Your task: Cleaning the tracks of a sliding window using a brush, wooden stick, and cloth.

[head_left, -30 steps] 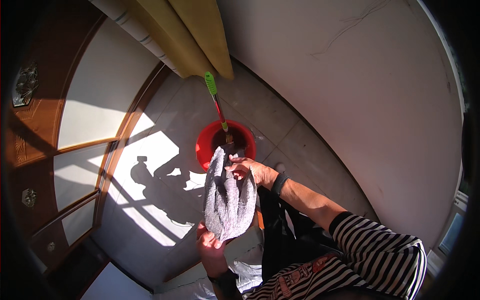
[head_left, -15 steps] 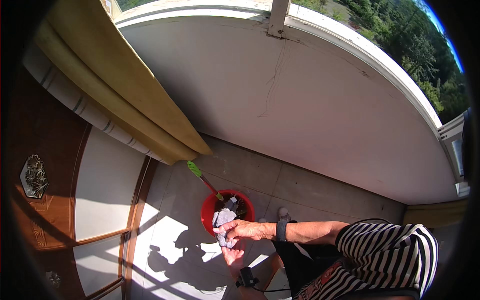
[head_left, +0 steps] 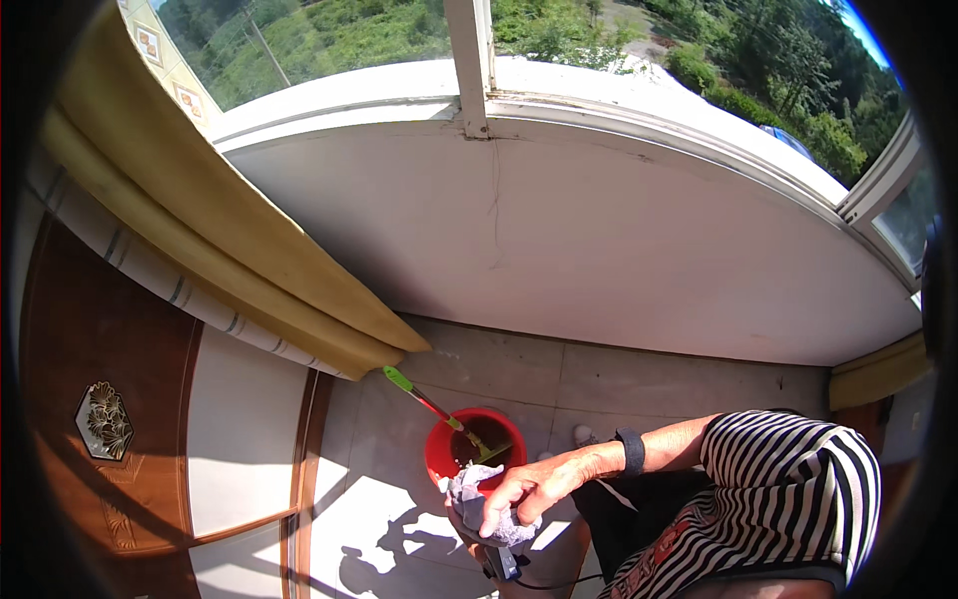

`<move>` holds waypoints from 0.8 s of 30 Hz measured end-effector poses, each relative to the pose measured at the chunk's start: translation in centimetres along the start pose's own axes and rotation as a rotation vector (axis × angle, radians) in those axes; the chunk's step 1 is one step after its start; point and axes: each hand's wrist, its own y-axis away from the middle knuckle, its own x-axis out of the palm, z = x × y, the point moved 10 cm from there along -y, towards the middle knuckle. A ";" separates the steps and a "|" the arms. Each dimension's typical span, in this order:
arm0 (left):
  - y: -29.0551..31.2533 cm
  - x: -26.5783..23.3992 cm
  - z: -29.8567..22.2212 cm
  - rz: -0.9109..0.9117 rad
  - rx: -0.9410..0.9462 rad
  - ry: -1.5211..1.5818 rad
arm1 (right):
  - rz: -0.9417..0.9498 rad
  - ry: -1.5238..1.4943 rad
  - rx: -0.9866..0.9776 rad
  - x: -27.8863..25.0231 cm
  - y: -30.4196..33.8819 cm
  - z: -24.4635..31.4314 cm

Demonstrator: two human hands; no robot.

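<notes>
A grey cloth [head_left: 467, 489] is bunched up between my hands, just over the near rim of a red bucket [head_left: 439, 451]. My right hand [head_left: 534, 489] is closed on the cloth from above, fingers bent down over it. Beneath the cloth, my left hand [head_left: 465, 535] supports it; most of that hand is hidden by the cloth and the right hand. A long tool with a green grip [head_left: 397, 378] and a red-and-silver shaft leans in the bucket. Its green head [head_left: 489, 452] rests inside, over brownish contents that look like dirty water.
A yellow curtain [head_left: 249, 245] hangs at the left, beside a brown-and-white cabinet [head_left: 244, 429]. Beyond the bucket stands a low white wall [head_left: 599, 245] under a window ledge [head_left: 639, 105]. Grey floor tiles [head_left: 499, 369] lie around the bucket, and a shoe [head_left: 584, 435] shows near it.
The view has shifted, showing more of the window. My right hand has come over the top of the cloth, and the left is now mostly hidden. The tool's head in the bucket is now visible.
</notes>
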 end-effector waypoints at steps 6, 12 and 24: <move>1.5 0.3 -2.7 0.027 0.116 -0.019 | -0.481 0.417 -0.195 -12.2 -4.6 2.7; 2.1 1.0 -3.3 0.055 0.172 -0.055 | -0.838 0.453 -0.032 -19.1 -3.5 -12.3; 5.1 2.5 -2.9 0.158 0.316 -0.197 | -0.372 -1.180 -0.137 -9.9 -7.6 -16.9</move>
